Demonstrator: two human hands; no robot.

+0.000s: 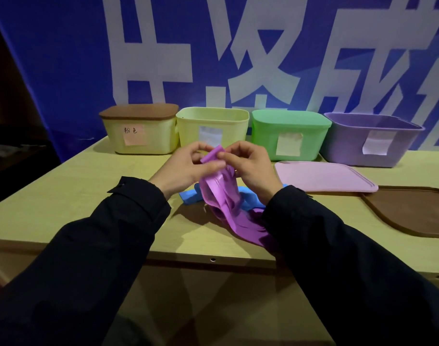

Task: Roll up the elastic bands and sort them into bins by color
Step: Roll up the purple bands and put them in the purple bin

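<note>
Both hands meet just above the table (pixel 63 196), in front of the gap between the open yellow bin (pixel 212 126) and the lidded green bin (pixel 290 133). The left hand (pixel 188 166) and the right hand (pixel 248 166) each pinch the top end of the purple band (pixel 223 196) between thumb and fingertips, one at either edge of a short folded or just-started roll. That roll's axis runs left to right, tipped up a little toward the right hand. From there the band's loose length hangs down and trails toward the person, over the table's near edge side, so its long axis runs away from the bins. Neither hand is clearly nearer; they share the end evenly. A blue band (pixel 191 197) lies flat under the purple one, touching it, and may drag along as the roll winds up. I judge that rolling must draw the tail upward and forward. The open purple bin (pixel 373 138) stands to the right, well apart, with a pink lid (pixel 323 177) and a brown lid (pixel 413 211) lying flat between it and the right sleeve. Open room is wider on the left.
</note>
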